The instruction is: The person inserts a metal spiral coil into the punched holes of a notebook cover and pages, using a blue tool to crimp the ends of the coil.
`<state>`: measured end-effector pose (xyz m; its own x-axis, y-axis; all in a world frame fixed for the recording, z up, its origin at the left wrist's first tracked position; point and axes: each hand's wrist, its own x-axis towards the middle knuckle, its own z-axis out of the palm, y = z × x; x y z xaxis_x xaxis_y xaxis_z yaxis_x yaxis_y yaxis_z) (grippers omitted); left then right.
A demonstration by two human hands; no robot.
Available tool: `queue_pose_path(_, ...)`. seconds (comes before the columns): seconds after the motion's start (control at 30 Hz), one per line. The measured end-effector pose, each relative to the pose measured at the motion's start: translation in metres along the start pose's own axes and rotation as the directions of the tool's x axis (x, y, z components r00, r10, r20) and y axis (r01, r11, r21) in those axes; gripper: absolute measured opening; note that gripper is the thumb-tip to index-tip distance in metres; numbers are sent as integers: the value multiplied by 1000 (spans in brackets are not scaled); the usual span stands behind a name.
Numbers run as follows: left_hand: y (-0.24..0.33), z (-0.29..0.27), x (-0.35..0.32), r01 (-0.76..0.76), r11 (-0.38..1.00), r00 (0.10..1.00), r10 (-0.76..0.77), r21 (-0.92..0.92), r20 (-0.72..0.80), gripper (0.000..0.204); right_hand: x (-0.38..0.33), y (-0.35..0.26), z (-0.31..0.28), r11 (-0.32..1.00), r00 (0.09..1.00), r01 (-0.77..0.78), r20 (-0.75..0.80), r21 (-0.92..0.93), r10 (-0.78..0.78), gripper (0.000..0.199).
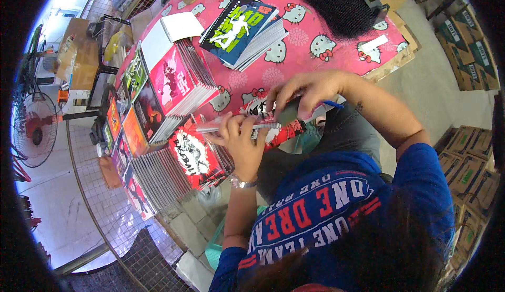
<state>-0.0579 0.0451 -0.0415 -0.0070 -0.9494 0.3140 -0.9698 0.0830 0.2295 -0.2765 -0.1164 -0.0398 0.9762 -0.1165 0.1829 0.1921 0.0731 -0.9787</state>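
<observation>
My left hand point(243, 137), with a metal watch at the wrist, is closed around a spiral notebook with a red, black and white cover point(284, 134), tilted and seen partly edge-on at the table's near edge. My right hand point(307, 93) curls its fingers down over the same notebook's far side; its fingertips are partly hidden. A blue pen-like stick point(332, 104) juts out just beside the right hand. Close to the left hand lies a pile of red spiral notebooks point(190, 155) with white and black covers.
Stacks of pink notebooks point(171, 82) and others in several colours fill the table's left side. A blue notebook pile point(236, 29) lies farther back on the pink tablecloth point(297, 37). Black coils point(336, 8) sit at the far right. Cartons point(465, 155) stand on the right; a fan point(37, 129) stands left.
</observation>
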Motion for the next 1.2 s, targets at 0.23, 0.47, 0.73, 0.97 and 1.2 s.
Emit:
queue_pose_path(0.23,1,1,3,-27,999,999,26,-32,-32,33,13,-23,17,955,997,-66,-58,-288,51,50)
queue_pose_path(0.47,6,4,0,25,996,1000,-27,-85,-13,40,20,2,8,987,986,-160,-50,-20,159,53)
queue_pose_path(0.73,4,-7,-4,-27,993,996,17,-112,-84,43,26,1,8,958,984,-142,-141,-247,110,43)
queue_pose_path(0.97,9,1,-6,-16,992,993,1,-124,-119,40,16,19,3,949,971,20,-234,315,57,45)
queue_pose_path(1.2,9,1,0,-6,997,994,-3,-80,-105,43,17,-4,14,944,995,29,-102,329,5,54)
